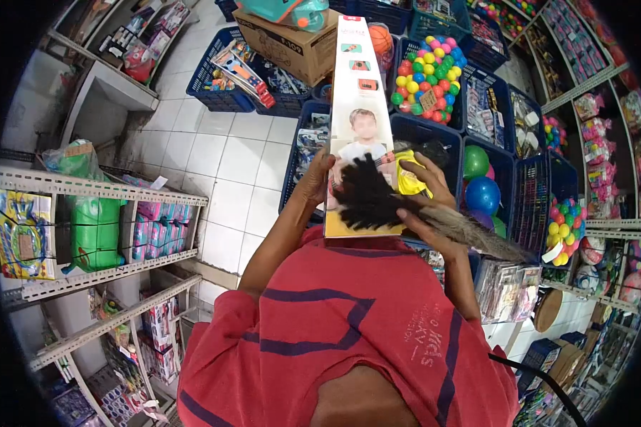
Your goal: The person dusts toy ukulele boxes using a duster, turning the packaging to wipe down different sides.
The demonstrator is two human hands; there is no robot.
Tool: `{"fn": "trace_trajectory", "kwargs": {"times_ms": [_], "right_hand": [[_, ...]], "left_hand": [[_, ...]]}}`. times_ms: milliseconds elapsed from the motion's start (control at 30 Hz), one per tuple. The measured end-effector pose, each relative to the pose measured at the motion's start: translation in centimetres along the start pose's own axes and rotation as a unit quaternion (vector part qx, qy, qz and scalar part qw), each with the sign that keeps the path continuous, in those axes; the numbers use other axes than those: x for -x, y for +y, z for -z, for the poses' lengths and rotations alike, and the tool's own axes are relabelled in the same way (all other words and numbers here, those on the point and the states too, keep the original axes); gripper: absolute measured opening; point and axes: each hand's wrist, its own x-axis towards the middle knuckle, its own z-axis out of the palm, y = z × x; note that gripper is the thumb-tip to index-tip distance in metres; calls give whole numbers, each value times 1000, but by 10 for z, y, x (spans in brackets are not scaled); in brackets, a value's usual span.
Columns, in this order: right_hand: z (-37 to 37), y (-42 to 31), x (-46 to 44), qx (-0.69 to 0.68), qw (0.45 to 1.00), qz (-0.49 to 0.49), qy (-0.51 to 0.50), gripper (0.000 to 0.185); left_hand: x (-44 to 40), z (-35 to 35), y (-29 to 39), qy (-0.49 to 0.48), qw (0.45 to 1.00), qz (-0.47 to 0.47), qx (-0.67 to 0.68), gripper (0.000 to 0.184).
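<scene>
in front of me, a person in a red shirt with dark blue stripes (320, 313) is holding a long white cardboard box with a printed portrait (356, 98) before the chest. the left hand (315, 181) is gripping the left edge of this box. the right hand (433, 196) is gripping, between thumb and fingers, a feather duster with bushy black head and greyish-brown feathers behind (367, 192). the black head is covering the lower part of the portrait, and the greyish part is stretching to the right. beyond the box, small plastic balls of many colours (420, 70) are filling one of the blue plastic baskets (221, 100), and a brown cardboard carton (285, 46) is sitting near them.
</scene>
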Motion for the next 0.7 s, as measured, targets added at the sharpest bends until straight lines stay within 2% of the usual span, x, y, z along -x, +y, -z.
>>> {"fn": "trace_trajectory", "kwargs": {"times_ms": [67,233,367,400,467,500,533,600,700], "right_hand": [[-1,1,0,-17,1000,0,25,17],[6,6,13,10,1000,-10,-21,17],[4,18,4,-66,983,-110,132,19],[1,13,-2,-36,990,-82,109,20],[-3,4,-12,29,997,-18,71,22],[-6,1,-16,4,999,18,43,23],[-10,-1,-19,-25,999,27,29,25],[-9,-3,-24,0,1000,15,23,23],[-16,10,-37,22,994,1,112,24]], "left_hand": [[-3,-16,8,23,999,-39,5,75],[-9,-16,23,34,997,-68,23,67],[-7,-22,33,23,997,-67,43,68],[-7,-25,34,33,995,-88,38,70],[-10,-4,29,36,998,-57,11,69],[-14,-13,26,67,992,-103,19,67],[-9,-11,31,65,995,-75,-8,66],[-8,-14,30,90,991,-93,-14,64],[-1,-21,38,85,991,-98,-21,61]]}}
